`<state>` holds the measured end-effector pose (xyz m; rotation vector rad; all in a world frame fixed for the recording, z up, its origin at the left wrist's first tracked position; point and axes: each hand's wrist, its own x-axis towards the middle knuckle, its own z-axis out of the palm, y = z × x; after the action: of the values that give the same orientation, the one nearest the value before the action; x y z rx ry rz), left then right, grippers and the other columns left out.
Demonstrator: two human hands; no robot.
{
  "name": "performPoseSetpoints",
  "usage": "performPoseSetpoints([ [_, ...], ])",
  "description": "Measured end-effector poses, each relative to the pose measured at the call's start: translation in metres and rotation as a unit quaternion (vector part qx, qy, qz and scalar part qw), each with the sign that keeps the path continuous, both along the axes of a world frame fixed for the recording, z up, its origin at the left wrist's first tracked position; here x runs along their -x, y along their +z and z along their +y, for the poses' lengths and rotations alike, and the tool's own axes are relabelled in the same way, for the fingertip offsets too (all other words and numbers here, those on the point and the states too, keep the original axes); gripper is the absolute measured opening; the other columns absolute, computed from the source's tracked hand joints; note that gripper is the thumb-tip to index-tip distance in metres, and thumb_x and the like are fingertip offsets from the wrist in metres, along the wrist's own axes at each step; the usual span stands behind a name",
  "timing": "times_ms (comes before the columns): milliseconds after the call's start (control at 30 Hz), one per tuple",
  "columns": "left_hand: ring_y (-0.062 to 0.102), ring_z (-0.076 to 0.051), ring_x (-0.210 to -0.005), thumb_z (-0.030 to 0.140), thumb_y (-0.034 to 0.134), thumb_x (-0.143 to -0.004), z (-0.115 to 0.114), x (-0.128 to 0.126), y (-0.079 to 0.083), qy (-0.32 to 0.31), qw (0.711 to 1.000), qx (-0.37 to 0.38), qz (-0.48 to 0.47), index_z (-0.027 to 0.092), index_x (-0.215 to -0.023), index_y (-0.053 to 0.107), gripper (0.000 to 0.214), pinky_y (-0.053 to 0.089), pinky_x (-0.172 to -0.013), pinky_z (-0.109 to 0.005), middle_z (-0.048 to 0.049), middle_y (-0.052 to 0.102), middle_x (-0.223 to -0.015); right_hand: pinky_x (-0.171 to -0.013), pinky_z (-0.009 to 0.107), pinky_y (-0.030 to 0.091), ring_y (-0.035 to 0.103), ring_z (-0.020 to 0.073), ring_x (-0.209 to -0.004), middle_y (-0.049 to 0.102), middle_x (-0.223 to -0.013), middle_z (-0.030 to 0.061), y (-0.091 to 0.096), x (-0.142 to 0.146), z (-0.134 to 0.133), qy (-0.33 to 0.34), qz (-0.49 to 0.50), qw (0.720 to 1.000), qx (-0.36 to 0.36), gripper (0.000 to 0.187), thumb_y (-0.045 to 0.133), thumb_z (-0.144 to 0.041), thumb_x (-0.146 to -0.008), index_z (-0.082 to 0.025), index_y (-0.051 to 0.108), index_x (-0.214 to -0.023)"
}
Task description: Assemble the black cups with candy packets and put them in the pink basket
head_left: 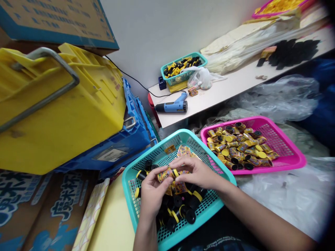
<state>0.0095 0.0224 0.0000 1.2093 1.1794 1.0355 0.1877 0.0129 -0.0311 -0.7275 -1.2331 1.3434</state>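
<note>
Over a turquoise basket, both hands meet on one small cylinder wrapped in a printed label sleeve. My left hand grips the labelled end between thumb and fingers. At its yellow-rimmed end, my right hand has its thumb and fingertips closed. Beneath them in the basket lie black cylinders with yellow rings and loose printed labels. More flat labels rest near the basket's far side. My fingers hide part of the held cylinder.
A pink basket of labelled cylinders stands to the right. On the white table lie a blue heat gun and a small turquoise basket of black and yellow parts. Yellow and blue crates rise at left above printed cartons.
</note>
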Motion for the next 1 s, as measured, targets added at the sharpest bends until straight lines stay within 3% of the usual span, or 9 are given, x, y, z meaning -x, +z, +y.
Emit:
performPoseSetpoints([
  [133,0.068,-0.019,-0.084,0.028,0.083,-0.063,-0.0022,-0.0022,0.0003,-0.037,0.999,0.010,-0.038,0.021,-0.091,0.075,0.030,0.056,-0.073,-0.028,-0.0052,0.074,-0.091,-0.095,0.036,0.045,0.056,0.0190,-0.112,0.059,-0.119,0.0057,0.0025,0.0023,-0.0021,0.065,0.062,0.993,0.082,0.039,0.067,-0.047,-0.081,-0.025,0.065,-0.113],
  [233,0.069,-0.020,-0.088,0.026,0.084,-0.061,-0.0051,-0.0047,0.0008,-0.050,0.997,-0.004,-0.052,0.023,-0.089,0.076,0.029,0.056,-0.079,-0.028,-0.0047,0.076,-0.092,-0.084,0.033,0.049,0.062,0.0164,-0.095,0.063,-0.106,0.0054,0.0026,0.0027,-0.0019,0.168,0.134,0.962,0.169,0.048,0.065,-0.050,-0.082,-0.023,0.059,-0.121],
  [300,0.070,-0.020,-0.089,0.025,0.085,-0.060,-0.0069,-0.0060,0.0009,-0.052,0.997,-0.015,-0.051,0.023,-0.086,0.077,0.028,0.055,-0.081,-0.029,-0.0045,0.076,-0.092,-0.079,0.030,0.050,0.063,0.0148,-0.088,0.063,-0.100,0.0046,0.0012,0.0029,-0.0005,0.193,0.163,0.951,0.177,0.048,0.070,-0.048,-0.078,-0.021,0.060,-0.117],
  [567,0.069,-0.023,-0.095,0.027,0.084,-0.061,-0.0083,-0.0075,0.0002,-0.060,0.997,-0.009,-0.049,0.023,-0.090,0.076,0.031,0.055,-0.086,-0.033,-0.0057,0.076,-0.096,-0.075,0.029,0.050,0.062,0.0138,-0.082,0.065,-0.090,0.0027,-0.0012,0.0037,0.0034,0.102,0.102,0.980,0.136,0.044,0.074,-0.048,-0.073,-0.017,0.063,-0.102],
  [833,0.070,-0.022,-0.092,0.015,0.084,-0.057,-0.0101,-0.0089,0.0030,-0.066,0.997,-0.039,-0.029,0.024,-0.084,0.077,0.030,0.054,-0.085,-0.031,-0.0041,0.077,-0.093,-0.074,0.029,0.050,0.062,0.0143,-0.082,0.065,-0.090,0.0018,-0.0004,0.0018,0.0031,0.122,0.086,0.982,0.119,0.042,0.076,-0.048,-0.071,-0.017,0.060,-0.096],
  [1000,0.065,-0.024,-0.105,0.018,0.081,-0.064,-0.0094,-0.0075,0.0055,-0.104,0.990,-0.093,-0.027,0.026,-0.091,0.076,0.028,0.052,-0.090,-0.034,-0.0065,0.072,-0.107,-0.083,0.030,0.047,0.058,0.0146,-0.092,0.059,-0.104,0.0034,0.0036,0.0006,0.0004,0.086,0.049,0.992,0.076,0.049,0.070,-0.049,-0.077,-0.020,0.056,-0.114],
])
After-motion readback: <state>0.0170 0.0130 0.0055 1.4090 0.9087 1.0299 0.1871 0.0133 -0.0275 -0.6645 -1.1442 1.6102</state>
